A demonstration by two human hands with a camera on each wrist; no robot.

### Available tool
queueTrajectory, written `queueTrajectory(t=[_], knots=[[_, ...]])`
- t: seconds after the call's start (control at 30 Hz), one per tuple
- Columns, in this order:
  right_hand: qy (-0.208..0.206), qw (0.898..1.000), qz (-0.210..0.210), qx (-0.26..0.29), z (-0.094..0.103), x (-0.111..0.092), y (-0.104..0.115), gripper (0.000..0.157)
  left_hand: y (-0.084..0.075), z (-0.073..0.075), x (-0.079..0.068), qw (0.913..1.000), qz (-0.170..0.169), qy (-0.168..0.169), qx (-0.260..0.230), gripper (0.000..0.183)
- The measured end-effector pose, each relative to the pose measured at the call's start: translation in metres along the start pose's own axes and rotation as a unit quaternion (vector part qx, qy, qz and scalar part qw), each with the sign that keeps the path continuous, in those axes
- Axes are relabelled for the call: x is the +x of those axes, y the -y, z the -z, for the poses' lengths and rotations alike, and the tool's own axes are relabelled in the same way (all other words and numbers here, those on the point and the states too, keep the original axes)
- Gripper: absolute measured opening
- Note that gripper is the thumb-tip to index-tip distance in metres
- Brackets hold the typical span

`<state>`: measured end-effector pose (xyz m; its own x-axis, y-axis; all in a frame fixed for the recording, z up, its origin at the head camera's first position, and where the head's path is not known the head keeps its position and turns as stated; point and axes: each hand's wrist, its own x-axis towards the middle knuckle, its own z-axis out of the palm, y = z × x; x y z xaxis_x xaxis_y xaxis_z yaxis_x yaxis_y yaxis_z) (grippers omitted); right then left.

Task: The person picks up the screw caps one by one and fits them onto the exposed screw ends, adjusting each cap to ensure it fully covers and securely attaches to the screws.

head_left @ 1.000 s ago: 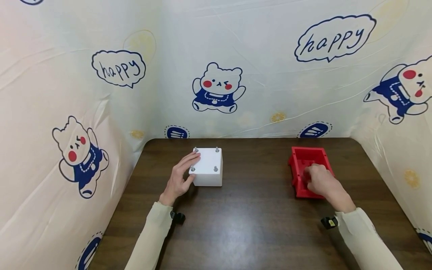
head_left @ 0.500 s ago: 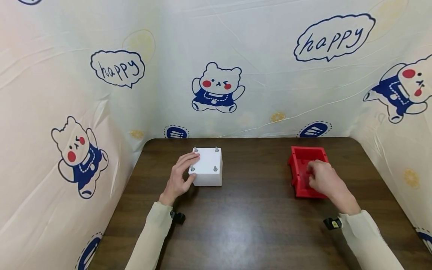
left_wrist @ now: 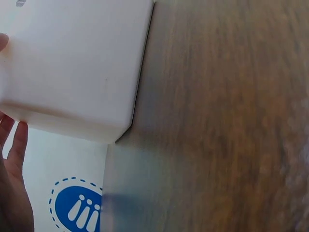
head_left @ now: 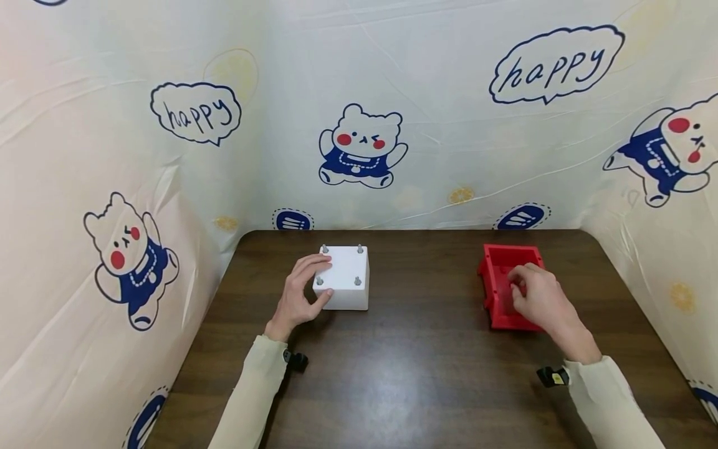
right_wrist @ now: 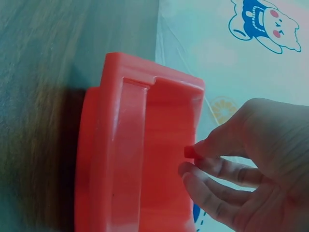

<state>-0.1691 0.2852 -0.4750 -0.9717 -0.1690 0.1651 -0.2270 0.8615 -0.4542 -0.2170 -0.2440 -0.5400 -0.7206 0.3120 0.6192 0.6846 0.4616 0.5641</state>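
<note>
A white block [head_left: 343,267], topped by metal studs [head_left: 358,281], is gripped on the tabletop [head_left: 392,374] between the left hand's [head_left: 294,299] thumb and fingers. A small red piece [right_wrist: 189,152] is pinched in the right hand [head_left: 544,302] at the red bin's [head_left: 512,253] open top.

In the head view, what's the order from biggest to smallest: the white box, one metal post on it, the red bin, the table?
1. table, cut off below
2. red bin, partly covered
3. white box, partly covered
4. metal post; all four look alike
</note>
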Motion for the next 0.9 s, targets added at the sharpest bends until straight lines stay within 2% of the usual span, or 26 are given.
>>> queueTrajectory(t=[0.17, 0.27, 0.7, 0.9], knots=[[-0.062, 0.997, 0.033, 0.011, 0.0, -0.004, 0.001, 0.016, -0.001, -0.001, 0.0, 0.9999, 0.01, 0.0, 0.004, 0.051], [-0.086, 0.995, 0.041, 0.017, 0.001, -0.006, 0.003, 0.016, -0.001, -0.002, 0.0, 1.0, 0.008, -0.001, 0.002, 0.052], [-0.124, 0.99, 0.04, 0.047, 0.0, -0.006, 0.007, 0.016, 0.001, -0.004, 0.0, 0.9999, 0.009, -0.014, -0.005, 0.05], [-0.129, 0.99, 0.036, 0.054, 0.0, -0.007, 0.011, 0.017, 0.0, -0.006, -0.001, 0.9998, 0.011, -0.015, 0.004, 0.052]])
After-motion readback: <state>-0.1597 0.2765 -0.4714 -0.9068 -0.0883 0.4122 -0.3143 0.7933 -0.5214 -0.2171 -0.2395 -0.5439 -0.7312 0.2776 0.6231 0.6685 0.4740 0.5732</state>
